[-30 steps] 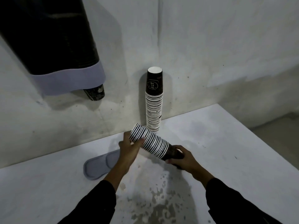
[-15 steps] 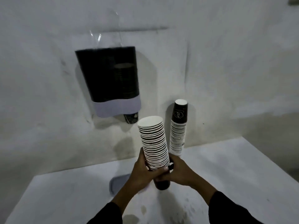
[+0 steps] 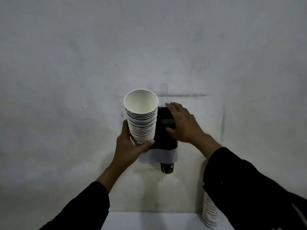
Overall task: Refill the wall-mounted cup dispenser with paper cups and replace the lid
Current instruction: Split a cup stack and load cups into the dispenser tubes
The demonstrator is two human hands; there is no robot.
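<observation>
Grey wall; left hand (image 3: 131,146) grips nested white paper-cup stack (image 3: 142,118) at its base, left of black wall-mounted dispenser (image 3: 163,138); right hand (image 3: 183,125) open, fingers spread on it.

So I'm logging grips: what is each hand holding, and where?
The left hand grips the cup stack around its bottom end, mouths up. The right hand holds nothing; it rests open against the dispenser.
</observation>
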